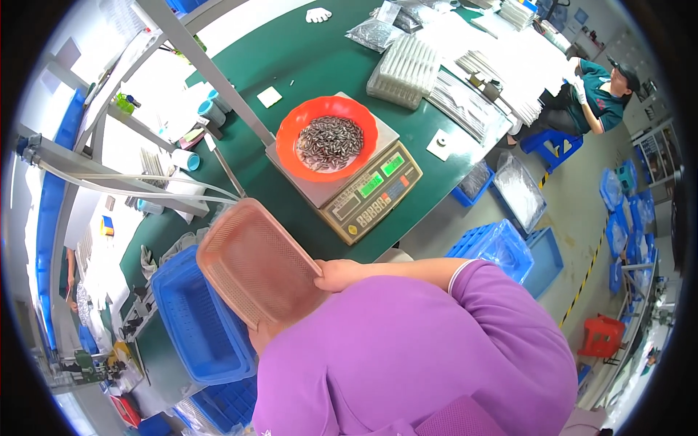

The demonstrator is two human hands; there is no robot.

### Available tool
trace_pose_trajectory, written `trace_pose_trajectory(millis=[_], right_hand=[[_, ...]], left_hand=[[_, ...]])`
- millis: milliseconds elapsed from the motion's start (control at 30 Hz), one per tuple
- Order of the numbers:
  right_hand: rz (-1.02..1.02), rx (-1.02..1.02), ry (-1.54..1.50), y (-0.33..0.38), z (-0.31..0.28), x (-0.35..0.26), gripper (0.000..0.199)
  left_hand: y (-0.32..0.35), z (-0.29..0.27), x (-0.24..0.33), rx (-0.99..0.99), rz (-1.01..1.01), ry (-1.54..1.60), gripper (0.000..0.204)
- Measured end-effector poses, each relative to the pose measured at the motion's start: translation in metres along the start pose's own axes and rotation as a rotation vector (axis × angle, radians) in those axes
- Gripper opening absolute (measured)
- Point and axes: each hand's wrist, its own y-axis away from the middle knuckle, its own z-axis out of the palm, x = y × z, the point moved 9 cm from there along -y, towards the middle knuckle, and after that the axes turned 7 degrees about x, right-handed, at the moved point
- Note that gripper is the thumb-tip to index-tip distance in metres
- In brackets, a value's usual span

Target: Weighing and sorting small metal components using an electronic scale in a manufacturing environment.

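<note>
The pink mesh basket [254, 261] is up off the desk and tilted, its perforated underside facing the camera, right over the near edge of the green desk [305, 51] and above a blue crate [193, 320]. The right hand [340, 275] grips its right edge, thumb curled over the rim, forearm in a purple sleeve reaching across from the right. The left hand is tucked behind the basket and the purple shoulder, so I cannot tell whether it is open or closed.

Just beyond the basket sits a weighing scale [363, 192] with lit green displays, and on its platform an orange bowl [327, 138] heaped with small dark metal pieces [331, 142]. Further back, stacked clear trays [407, 73] and a white glove [318, 14] lie on the desk. To the right on the floor stand more blue bins [502, 247], and a person in a green top [600, 91] sits on a blue stool at the far end.
</note>
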Motion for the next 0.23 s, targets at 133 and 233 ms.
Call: trace_pose_trajectory(millis=[133, 233], right_hand=[[-0.023, -0.007, 0.005, -0.005, 0.002, 0.002, 0.044], [-0.044, 0.005, -0.010, -0.006, 0.004, 0.003, 0.045]], left_hand=[[0.000, -0.007, -0.006, 0.106, -0.097, -0.028, 0.040], [-0.013, -0.025, -0.047, 0.100, -0.067, 0.010, 0.043]])
